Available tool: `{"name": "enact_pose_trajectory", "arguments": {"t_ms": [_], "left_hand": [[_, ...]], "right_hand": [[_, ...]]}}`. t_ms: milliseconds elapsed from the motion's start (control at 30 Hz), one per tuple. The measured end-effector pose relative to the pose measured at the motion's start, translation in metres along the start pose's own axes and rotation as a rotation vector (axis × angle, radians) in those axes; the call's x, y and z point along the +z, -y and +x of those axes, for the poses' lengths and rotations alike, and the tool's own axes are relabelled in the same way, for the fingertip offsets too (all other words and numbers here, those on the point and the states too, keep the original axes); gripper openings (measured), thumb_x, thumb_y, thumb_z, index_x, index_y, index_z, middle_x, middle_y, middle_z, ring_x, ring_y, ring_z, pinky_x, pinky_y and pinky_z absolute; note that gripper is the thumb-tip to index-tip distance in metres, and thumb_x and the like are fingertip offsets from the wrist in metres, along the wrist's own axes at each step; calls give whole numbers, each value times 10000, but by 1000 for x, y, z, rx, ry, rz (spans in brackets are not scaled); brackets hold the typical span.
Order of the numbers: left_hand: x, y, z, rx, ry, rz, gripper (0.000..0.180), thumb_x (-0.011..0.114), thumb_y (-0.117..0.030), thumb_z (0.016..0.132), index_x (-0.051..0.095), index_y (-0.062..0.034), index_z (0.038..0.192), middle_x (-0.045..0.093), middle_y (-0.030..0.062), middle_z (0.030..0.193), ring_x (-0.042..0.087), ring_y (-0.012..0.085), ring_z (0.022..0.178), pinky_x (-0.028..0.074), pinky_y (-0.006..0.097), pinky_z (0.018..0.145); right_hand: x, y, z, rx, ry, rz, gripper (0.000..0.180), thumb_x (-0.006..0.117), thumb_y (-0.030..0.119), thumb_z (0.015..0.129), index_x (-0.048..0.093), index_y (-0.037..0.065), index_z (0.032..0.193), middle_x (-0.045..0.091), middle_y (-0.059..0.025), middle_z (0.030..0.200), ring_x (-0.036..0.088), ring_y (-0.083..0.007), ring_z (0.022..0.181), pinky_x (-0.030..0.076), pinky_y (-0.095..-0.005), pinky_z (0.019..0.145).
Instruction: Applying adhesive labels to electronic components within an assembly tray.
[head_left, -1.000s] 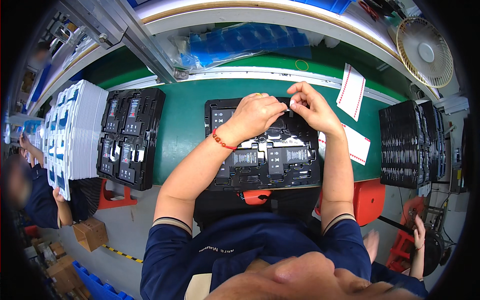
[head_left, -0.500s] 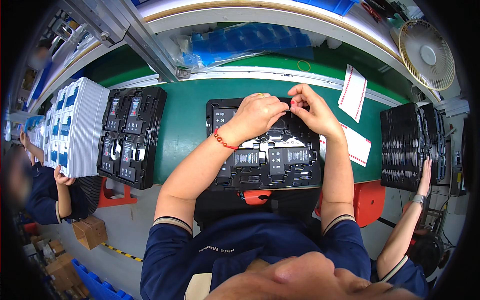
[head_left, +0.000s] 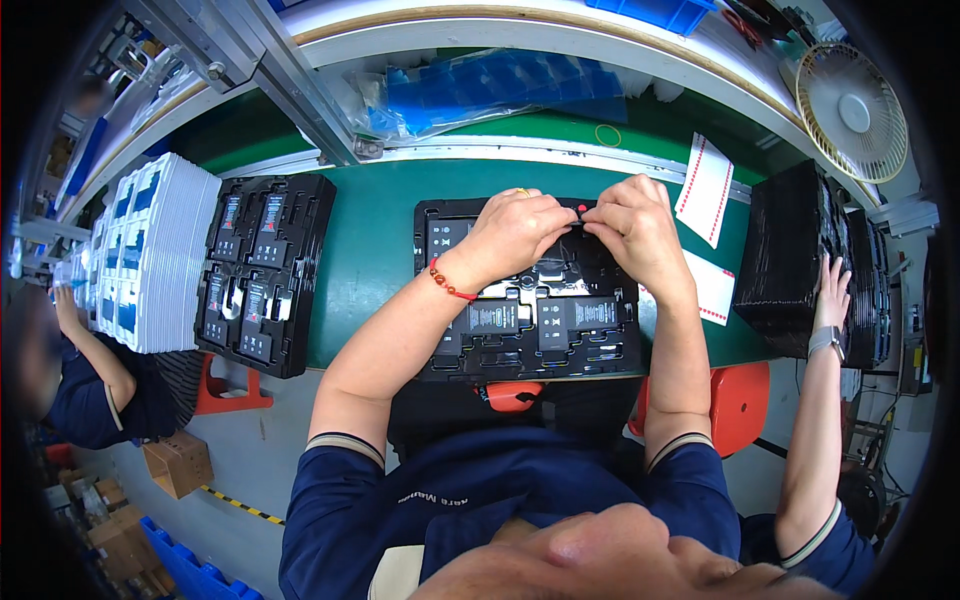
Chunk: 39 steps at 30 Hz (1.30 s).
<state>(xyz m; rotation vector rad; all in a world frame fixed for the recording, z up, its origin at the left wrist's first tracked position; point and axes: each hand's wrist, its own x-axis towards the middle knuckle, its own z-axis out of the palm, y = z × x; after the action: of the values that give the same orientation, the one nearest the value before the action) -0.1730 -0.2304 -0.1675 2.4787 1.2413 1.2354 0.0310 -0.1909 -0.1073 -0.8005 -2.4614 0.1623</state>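
Observation:
A black moulded tray (head_left: 628, 350) lies in front of me on the green table, with several flat black battery packs (head_left: 594, 313) in its pockets. Over its far edge my left hand (head_left: 515, 232) is closed in a pinch, a red bracelet round the wrist. My right hand (head_left: 636, 225) pinches close beside it, fingertips nearly meeting. Between the fingertips shows a small dark piece, too small to name. A small red dot (head_left: 582, 208) sits just above it, by the right fingertips. My hands hide the tray's far middle part.
White sheets edged with red dots (head_left: 706, 190) lie to the right. At the far right another person's hand (head_left: 832, 292) touches a stack of black trays (head_left: 785, 260). Filled black trays (head_left: 265, 270) and a white tray stack (head_left: 170, 260) stand left, near another person.
My right fingers have closed inward to a pinch beside the left, and the red dot sits slightly apart from them. At the right, the other person's hand and the black stack have shifted nearer.

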Motion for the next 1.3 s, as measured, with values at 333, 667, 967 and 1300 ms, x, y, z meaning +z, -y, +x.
{"name": "enact_pose_trajectory", "arguments": {"t_ms": [333, 667, 967, 1300], "left_hand": [[0, -3, 3, 13, -19, 0, 144, 737, -95, 781, 720, -65, 921, 706, 81, 844, 674, 253, 779, 521, 362, 693], [-12, -11, -1, 85, 151, 38, 190, 798, -248, 764, 751, -64, 767, 709, 72, 892, 647, 233, 840, 496, 372, 727], [-2, -10, 7, 66, 152, 10, 202, 775, -247, 780, 728, -50, 784, 693, 78, 868, 635, 256, 841, 497, 378, 755], [-5, -11, 4, 94, 103, 17, 142, 781, -149, 760, 699, -34, 743, 685, 91, 809, 635, 270, 771, 505, 373, 704]], "right_hand": [[19, -6, -1, -154, -36, -143, 119, 726, 86, 635, 672, 66, 740, 600, -30, 785, 569, -228, 875, 401, -417, 879], [-8, -46, -75, 340, -182, -95, 220, 723, 100, 807, 725, 75, 1026, 680, -77, 965, 588, -261, 997, 370, -393, 939], [6, -64, -105, 436, -136, -274, 224, 748, 95, 760, 757, 121, 982, 621, -51, 1012, 519, -254, 1060, 322, -431, 947], [30, -64, -102, 427, -213, -165, 32, 689, 84, 802, 688, 72, 831, 602, -74, 904, 560, -268, 953, 438, -388, 824]]}}
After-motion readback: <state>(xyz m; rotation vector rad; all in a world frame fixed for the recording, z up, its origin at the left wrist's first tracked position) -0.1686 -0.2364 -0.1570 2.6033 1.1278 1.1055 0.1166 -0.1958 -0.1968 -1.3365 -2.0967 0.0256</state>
